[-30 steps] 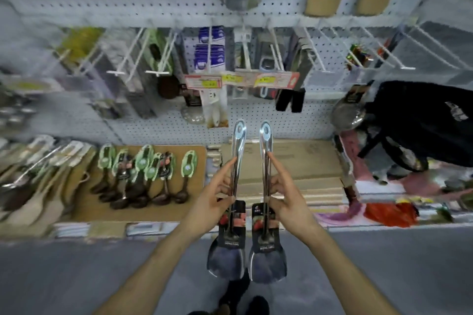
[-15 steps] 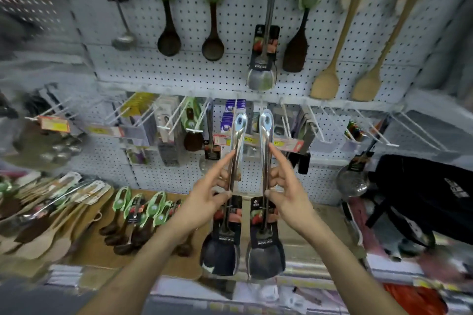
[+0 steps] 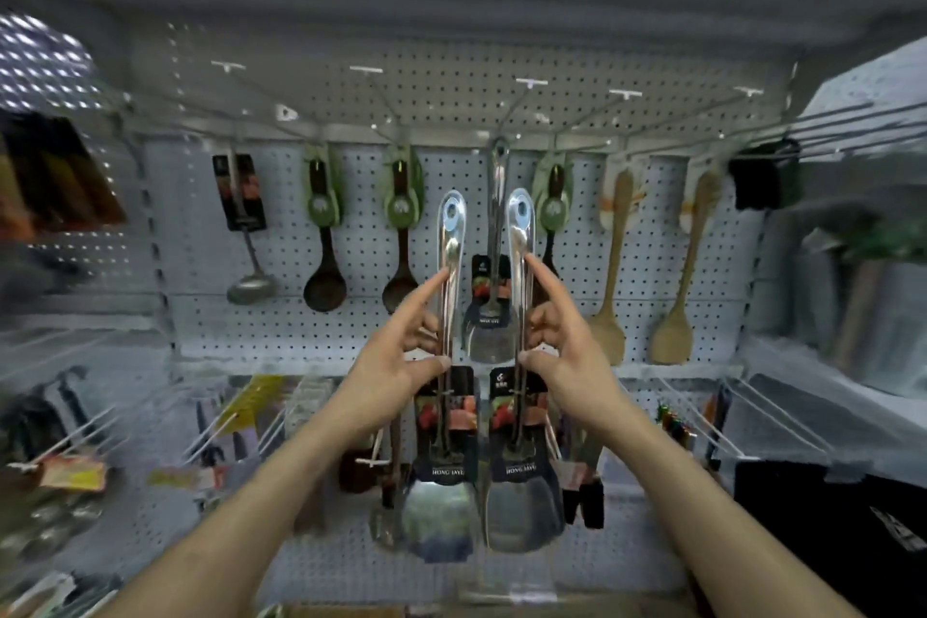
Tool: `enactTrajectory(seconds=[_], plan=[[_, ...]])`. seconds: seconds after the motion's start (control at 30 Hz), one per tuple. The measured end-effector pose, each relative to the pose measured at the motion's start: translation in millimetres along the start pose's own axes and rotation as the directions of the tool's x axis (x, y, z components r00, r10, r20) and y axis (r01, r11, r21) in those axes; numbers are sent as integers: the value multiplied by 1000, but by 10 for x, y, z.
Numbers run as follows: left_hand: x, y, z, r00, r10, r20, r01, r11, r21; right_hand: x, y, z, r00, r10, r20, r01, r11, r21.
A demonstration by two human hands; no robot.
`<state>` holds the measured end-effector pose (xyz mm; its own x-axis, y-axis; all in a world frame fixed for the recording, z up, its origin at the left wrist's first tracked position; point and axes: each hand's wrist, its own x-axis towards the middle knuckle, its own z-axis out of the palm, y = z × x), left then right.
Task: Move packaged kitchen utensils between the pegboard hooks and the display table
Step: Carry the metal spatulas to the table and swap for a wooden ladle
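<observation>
I hold two packaged steel spatulas upright in front of the pegboard (image 3: 501, 115), handles up. My left hand (image 3: 396, 361) pinches the left spatula (image 3: 449, 316) by its handle, index finger stretched up along it. The right spatula (image 3: 521, 316) is pinched the same way by my right hand (image 3: 567, 356). Both wear dark card sleeves above their blades. Between their handle tops, a third identical spatula (image 3: 494, 306) hangs from a pegboard hook (image 3: 499, 146).
The same row holds a steel ladle (image 3: 246, 236), dark ladles with green cards (image 3: 323, 246), and wooden spatulas (image 3: 609, 276) to the right. Bare white hooks (image 3: 529, 83) jut out above. Lower hooks (image 3: 702, 417) carry small packs. A black bag (image 3: 842, 532) sits lower right.
The view has tilted up from the table to the upper pegboard. Both hands have raised the two spatulas so their handle tops now flank the hanging spatula.
</observation>
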<state>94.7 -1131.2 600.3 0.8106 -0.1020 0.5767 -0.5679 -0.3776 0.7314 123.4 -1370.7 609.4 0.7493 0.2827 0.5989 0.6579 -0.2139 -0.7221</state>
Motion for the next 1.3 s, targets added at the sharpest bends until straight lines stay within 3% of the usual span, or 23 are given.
enactTrajectory(seconds=[0.67,1.13,1.3], plan=[[492,159,-338,997,74,-25,-74,997,4,760,-199,-133,995,-89,-37,92,992,86],[914,-74,-384,1000,28,8,-28,999,18,1492,333,47,996,75,-54,-72,996,57],[962,-189,-420,1000,18,20,-19,999,35,1667,414,95,997,67,-48,-66,997,28]])
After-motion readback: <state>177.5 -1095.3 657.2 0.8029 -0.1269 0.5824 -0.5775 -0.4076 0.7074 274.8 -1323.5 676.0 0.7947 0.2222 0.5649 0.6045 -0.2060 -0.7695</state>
